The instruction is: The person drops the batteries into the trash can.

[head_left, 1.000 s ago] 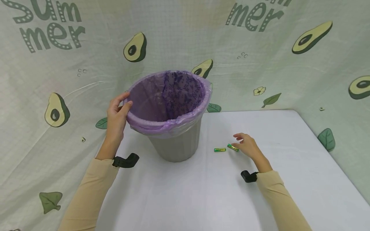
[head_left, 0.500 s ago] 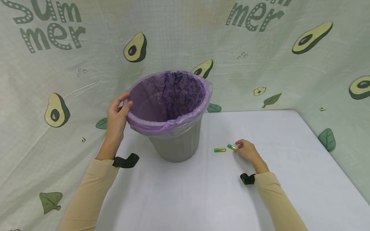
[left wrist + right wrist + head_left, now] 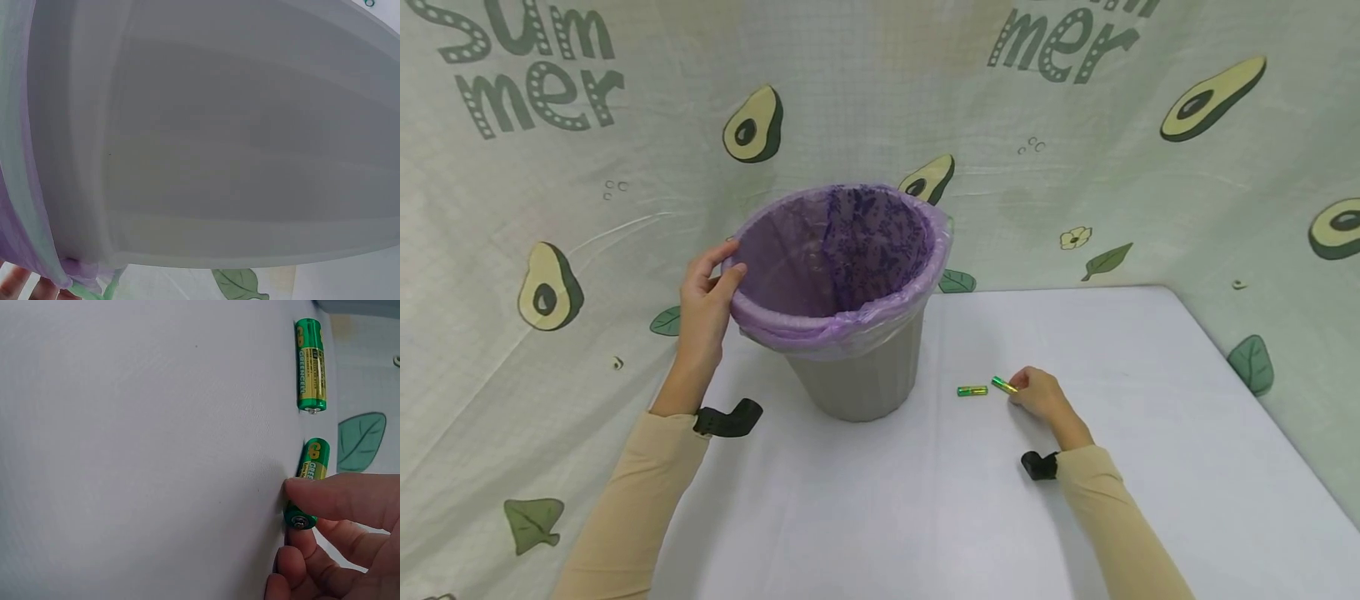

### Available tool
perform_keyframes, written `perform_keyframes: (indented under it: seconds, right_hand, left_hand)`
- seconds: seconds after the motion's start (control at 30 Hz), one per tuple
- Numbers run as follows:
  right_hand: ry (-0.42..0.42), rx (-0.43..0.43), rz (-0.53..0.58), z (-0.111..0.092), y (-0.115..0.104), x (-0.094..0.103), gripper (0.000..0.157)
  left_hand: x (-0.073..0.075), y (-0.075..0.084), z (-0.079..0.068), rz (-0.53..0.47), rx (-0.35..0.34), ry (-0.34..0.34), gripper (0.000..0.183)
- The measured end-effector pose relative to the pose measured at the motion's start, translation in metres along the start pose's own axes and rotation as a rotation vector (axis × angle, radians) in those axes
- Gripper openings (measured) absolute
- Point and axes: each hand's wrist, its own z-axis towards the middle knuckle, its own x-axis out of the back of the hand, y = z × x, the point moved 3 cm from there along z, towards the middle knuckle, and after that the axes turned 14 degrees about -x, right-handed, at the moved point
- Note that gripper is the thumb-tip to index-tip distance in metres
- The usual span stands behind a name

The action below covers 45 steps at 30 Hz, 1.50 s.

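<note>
A grey trash can (image 3: 859, 382) lined with a purple bag (image 3: 842, 325) stands on the table, its mouth tipped toward the head camera. My left hand (image 3: 703, 292) grips the left side of its bagged rim, thumb in front. In the left wrist view the can's grey wall (image 3: 237, 144) fills most of the picture, with fingertips (image 3: 44, 289) at the bag's edge. My right hand (image 3: 1043, 395) pinches a green and gold battery (image 3: 315, 456) between thumb and fingers. A second such battery (image 3: 311, 365) lies on the table, between the can and the held one.
The white table (image 3: 865, 517) reaches to a curtain (image 3: 1037, 208) printed with avocados and leaves, which hangs behind and at both sides. Each wrist carries a black camera mount, the left one (image 3: 728, 418) close to the can's lower left.
My right hand has come down and slightly toward me, and its fingers have closed on the right-hand battery. The left hand, the can and the other battery stay where they were.
</note>
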Motion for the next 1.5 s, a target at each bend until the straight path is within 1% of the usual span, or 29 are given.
perform_keyframes:
  seconds: [0.23, 0.57, 0.77, 0.9, 1.1, 1.27, 1.5]
  right_hand:
    - [-0.017, 0.012, -0.004, 0.000, 0.000, 0.000, 0.027]
    - [-0.008, 0.025, -0.010, -0.003, -0.001, 0.001, 0.029]
    - [-0.002, 0.036, -0.006, -0.004, -0.005, 0.004, 0.026]
    - [0.018, 0.055, 0.016, -0.006, -0.012, 0.010, 0.025]
    - [0.061, 0.112, 0.039, -0.011, -0.027, 0.021, 0.024]
    - [0.108, 0.169, 0.064, -0.020, -0.043, 0.033, 0.023]
    - [0.183, 0.269, 0.135, -0.037, -0.070, 0.054, 0.024]
  left_hand:
    - [0.000, 0.000, -0.001, -0.003, -0.001, 0.006, 0.039]
    - [-0.001, 0.002, -0.002, 0.009, -0.004, 0.004, 0.039]
    - [0.000, 0.001, -0.002, 0.005, -0.001, 0.004, 0.039]
    - [0.000, 0.000, -0.001, -0.001, 0.001, 0.002, 0.039]
    - [0.000, 0.000, -0.001, 0.004, 0.000, -0.006, 0.039]
    - [-0.001, 0.000, -0.001, 0.011, -0.003, -0.007, 0.039]
    - [0.000, 0.000, -0.001, 0.008, -0.005, -0.007, 0.039]
